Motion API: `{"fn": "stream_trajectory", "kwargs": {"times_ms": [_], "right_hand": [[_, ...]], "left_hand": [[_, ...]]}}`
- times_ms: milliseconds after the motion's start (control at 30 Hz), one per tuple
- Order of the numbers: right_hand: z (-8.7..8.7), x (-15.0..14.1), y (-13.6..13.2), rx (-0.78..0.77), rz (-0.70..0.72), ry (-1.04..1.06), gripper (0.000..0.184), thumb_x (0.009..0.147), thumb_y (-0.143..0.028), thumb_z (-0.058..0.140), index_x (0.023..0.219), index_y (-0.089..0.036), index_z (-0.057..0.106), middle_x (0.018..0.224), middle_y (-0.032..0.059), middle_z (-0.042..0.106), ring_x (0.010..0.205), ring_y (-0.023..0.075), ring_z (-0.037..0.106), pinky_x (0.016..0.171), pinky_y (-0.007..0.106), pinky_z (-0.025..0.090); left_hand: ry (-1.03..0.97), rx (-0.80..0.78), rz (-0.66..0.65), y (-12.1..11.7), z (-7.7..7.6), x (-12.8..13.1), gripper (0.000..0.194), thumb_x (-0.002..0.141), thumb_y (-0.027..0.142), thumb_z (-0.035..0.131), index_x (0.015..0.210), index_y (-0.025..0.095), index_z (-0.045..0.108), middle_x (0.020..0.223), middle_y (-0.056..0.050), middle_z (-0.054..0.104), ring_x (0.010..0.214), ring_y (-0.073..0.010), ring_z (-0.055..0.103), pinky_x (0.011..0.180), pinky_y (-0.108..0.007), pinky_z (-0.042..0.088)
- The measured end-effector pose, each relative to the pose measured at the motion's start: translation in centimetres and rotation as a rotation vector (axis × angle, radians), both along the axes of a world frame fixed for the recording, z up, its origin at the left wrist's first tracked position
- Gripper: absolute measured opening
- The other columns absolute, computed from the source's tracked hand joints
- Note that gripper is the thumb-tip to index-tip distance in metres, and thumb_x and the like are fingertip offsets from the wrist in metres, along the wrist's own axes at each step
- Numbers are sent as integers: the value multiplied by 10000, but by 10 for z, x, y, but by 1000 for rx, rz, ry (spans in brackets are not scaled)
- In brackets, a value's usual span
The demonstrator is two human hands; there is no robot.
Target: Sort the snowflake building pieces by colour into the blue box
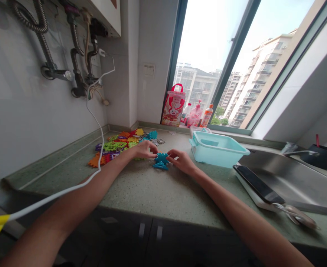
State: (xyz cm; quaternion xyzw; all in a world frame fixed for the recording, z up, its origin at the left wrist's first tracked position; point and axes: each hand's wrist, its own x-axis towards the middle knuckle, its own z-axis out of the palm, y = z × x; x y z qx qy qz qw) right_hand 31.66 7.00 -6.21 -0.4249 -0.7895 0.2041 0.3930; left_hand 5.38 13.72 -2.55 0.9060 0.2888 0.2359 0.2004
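Observation:
Between my two hands stands a blue toothed building piece (pixel 161 158), with another blue part lying at its foot on the counter. My left hand (pixel 144 150) pinches its left edge between thumb and fingers. From the other side my right hand (pixel 180 160) grips the right edge. Whether the upper and lower blue parts are fully joined I cannot tell. Behind my left hand and forearm spreads a pile of colourful toothed building pieces (pixel 115 145) in green, orange, red, yellow, purple and blue, partly hidden by the arm.
An aqua plastic tub (pixel 216 152) stands right of my hands, near the steel sink (pixel 299 178). A dark flat object (pixel 259 183) lies at the sink's front edge. Bottles (pixel 195 115) and a red-handled pack (pixel 173 107) line the windowsill. A white cable (pixel 68 191) crosses above my left forearm.

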Motion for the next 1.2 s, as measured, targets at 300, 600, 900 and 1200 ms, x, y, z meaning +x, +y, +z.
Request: {"fn": "stream_trajectory", "kwargs": {"times_ms": [300,600,900,1200], "right_hand": [[-2,1,3,-6,-12,-3,225,893,-418,715,986,-214,726,833,37,793,713,185,714,682,295,544],[1,2,2,-19,-28,-18,268,888,-442,743,1043,-222,738,841,46,802,718,200,728,697,312,564],[2,3,1,-45,-20,23,329,911,-500,716,1080,-220,742,876,50,813,740,199,742,694,294,560],[6,0,-2,-65,9,40,293,887,-475,749,1020,-214,748,879,63,820,752,216,760,687,304,572]], "left_hand": [[29,-127,-28,0,-3,1,220,729,315,772,865,161,852,740,-26,759,697,-149,657,632,-216,437],[46,-357,-67,-7,2,8,339,663,395,890,900,161,829,717,-30,768,617,-149,669,563,-212,436],[-21,-232,-138,-9,0,16,786,615,381,955,1330,201,679,791,16,742,748,-156,703,685,-214,484],[37,-266,-120,-13,-2,21,553,625,459,935,1082,177,801,746,5,735,698,-149,668,641,-214,448]]}}
